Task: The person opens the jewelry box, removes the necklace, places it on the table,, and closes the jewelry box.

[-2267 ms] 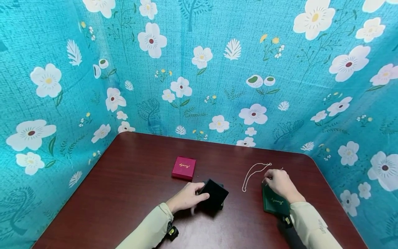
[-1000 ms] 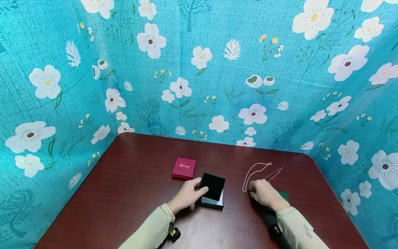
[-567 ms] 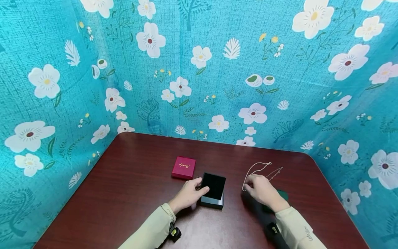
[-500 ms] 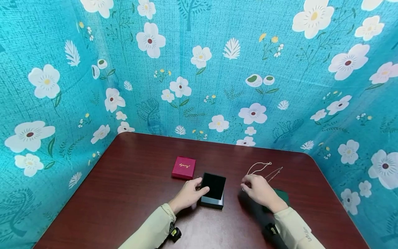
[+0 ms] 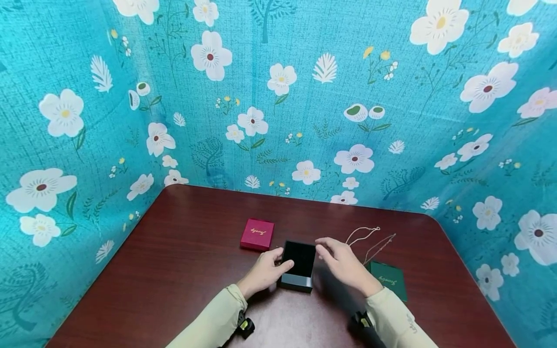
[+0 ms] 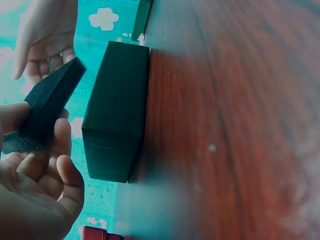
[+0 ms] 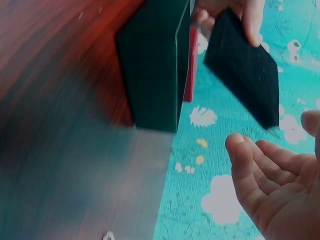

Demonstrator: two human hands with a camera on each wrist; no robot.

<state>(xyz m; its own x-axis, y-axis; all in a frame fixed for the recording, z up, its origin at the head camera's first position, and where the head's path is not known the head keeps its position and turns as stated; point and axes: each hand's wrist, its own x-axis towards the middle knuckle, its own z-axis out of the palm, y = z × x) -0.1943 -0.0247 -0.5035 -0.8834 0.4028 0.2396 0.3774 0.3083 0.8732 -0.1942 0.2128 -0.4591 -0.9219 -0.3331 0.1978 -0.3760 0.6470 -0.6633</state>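
My left hand (image 5: 263, 273) pinches a square black foam pad (image 5: 299, 258) between thumb and fingers. The pad is tilted over a dark green jewelry box base (image 5: 297, 282), whose pale inside shows along the near edge. Both wrist views show the foam pad (image 6: 50, 102) held apart from the box base (image 7: 150, 70). Just right of the pad is my right hand (image 5: 344, 263), fingers extended and holding nothing; a small gap separates its fingertips from the foam in the right wrist view.
A green lid (image 5: 388, 281) with gold lettering lies at the right. Behind it are a thin chain (image 5: 378, 249) and a silver necklace (image 5: 363, 234), partly hidden by the right hand. A magenta jewelry box (image 5: 257, 234) sits farther back left. A floral curtain (image 5: 278, 121) borders the table.
My right hand has moved left from the green lid, past the necklace, to beside the foam pad, uncovering the lid. The left hand has levelled the pad's angle somewhat and keeps its hold.
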